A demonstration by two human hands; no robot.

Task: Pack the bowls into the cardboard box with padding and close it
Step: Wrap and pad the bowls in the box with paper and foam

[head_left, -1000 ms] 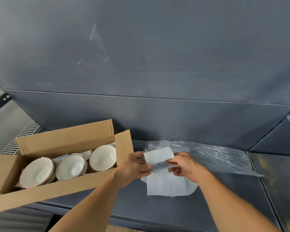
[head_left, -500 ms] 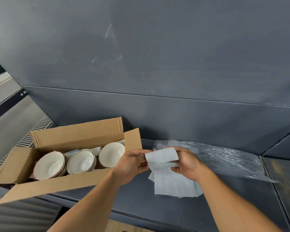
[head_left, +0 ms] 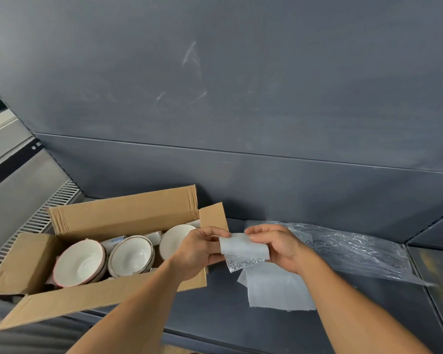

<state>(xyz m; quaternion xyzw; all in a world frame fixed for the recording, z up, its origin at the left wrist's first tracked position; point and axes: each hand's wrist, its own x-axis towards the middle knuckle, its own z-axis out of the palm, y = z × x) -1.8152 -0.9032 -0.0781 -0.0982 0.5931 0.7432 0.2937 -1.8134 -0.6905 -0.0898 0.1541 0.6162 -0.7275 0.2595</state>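
The left hand and right hand now pinch a foam sheet by its ends. It is spread flatter than half a second ago and held clear of the foam stack below, probably the next padding. At left, the open cardboard box holds three bowls on edge, with white pieces between them. At right, the plastic bag lies flat.

Light was soft, even and dim across the grey wall. Glare glinted on the plastic at 4 o'clock; the bowls at 8 o'clock shone mildly. Shadows were faint. Straight lines bowed toward the edges, and detail softened at 6 o'clock.
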